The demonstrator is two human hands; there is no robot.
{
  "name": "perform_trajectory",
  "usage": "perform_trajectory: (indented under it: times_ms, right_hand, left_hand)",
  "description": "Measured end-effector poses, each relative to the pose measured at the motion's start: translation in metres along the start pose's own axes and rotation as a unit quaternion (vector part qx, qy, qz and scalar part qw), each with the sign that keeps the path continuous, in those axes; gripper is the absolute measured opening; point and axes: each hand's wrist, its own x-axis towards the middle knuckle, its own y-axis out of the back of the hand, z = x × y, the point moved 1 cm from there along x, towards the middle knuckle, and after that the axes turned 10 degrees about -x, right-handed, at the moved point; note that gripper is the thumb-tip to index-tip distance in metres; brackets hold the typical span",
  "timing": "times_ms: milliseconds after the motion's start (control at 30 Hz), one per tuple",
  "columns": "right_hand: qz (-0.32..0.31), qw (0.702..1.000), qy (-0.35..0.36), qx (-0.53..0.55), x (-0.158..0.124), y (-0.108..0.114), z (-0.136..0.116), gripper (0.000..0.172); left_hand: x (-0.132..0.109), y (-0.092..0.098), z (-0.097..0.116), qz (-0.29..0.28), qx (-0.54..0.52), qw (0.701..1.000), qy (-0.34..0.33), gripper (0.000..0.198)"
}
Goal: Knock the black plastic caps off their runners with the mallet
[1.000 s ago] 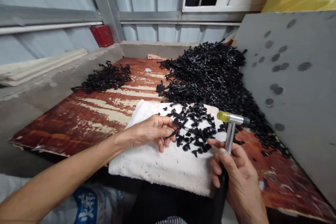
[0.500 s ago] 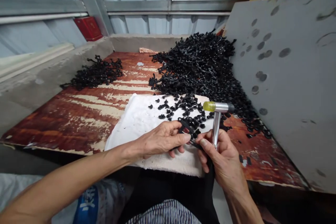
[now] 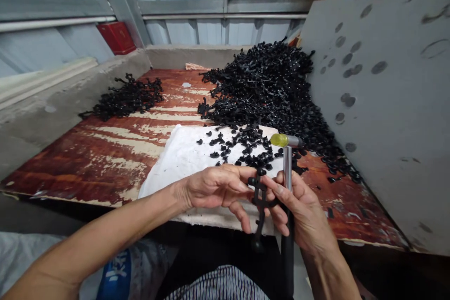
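My left hand [image 3: 218,189] pinches a black plastic sprue strip [image 3: 260,208] that hangs upright over the near edge of the white pad [image 3: 183,159]. My right hand [image 3: 300,208] grips the handle of a small hammer [image 3: 286,159] with a yellow and a black face, and its thumb and forefinger also touch the strip. Both hands meet just in front of the pad. Loose small black plastic pieces [image 3: 246,147] lie scattered on the pad's far half.
A big heap of black sprue strips [image 3: 267,89] fills the back right of the worn red board [image 3: 105,154]. A smaller heap [image 3: 126,98] lies at back left. A grey panel [image 3: 383,103] leans on the right. A red box [image 3: 116,37] sits on the ledge.
My left hand has lifted a black strip off the pad and drawn it toward me. My right hand with the hammer moved left to meet it, and the strip now hangs upright.
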Motion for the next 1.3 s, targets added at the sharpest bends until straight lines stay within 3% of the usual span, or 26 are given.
perform_trajectory:
  times_ms: [200, 333, 433, 600, 767, 933, 1033, 1200, 1300]
  right_hand:
    - [-0.017, 0.999, -0.027, 0.005, -0.001, 0.005, -0.001, 0.036]
    - [-0.049, 0.998, -0.026, -0.004, -0.001, 0.005, -0.001, 0.033]
    - [-0.07, 0.997, -0.007, -0.042, -0.001, 0.003, -0.001, 0.028]
    - [-0.046, 0.997, 0.027, -0.05, -0.002, 0.001, -0.003, 0.025]
    - [-0.034, 0.997, 0.024, -0.071, -0.003, 0.001, -0.003, 0.022]
    - [-0.024, 0.996, 0.015, -0.084, -0.002, 0.0, 0.0, 0.021]
    - [-0.023, 0.997, 0.014, -0.074, -0.002, 0.0, 0.0, 0.02]
    - [-0.02, 0.997, 0.016, -0.069, -0.003, 0.0, -0.001, 0.018]
    - [-0.021, 0.998, 0.014, -0.065, -0.003, 0.0, -0.001, 0.02]
  left_hand:
    - [0.01, -0.008, -0.007, 0.028, 0.137, 0.988, -0.067, 0.036]
    - [0.008, -0.015, -0.003, 0.097, 0.214, 0.96, -0.149, 0.037]
    - [-0.007, -0.017, 0.011, 0.154, 0.258, 0.935, -0.187, 0.029]
    - [-0.051, -0.004, 0.031, 0.298, 0.351, 0.878, -0.134, 0.019]
    - [-0.069, 0.016, 0.024, 0.377, 0.355, 0.852, -0.074, 0.015]
    - [-0.063, 0.024, 0.021, 0.385, 0.366, 0.846, -0.034, 0.015]
    - [-0.058, 0.027, 0.026, 0.358, 0.39, 0.847, -0.053, 0.016]
    - [-0.045, 0.027, 0.033, 0.296, 0.334, 0.887, -0.119, 0.012]
    - [-0.038, 0.026, 0.035, 0.292, 0.315, 0.896, -0.109, 0.011]
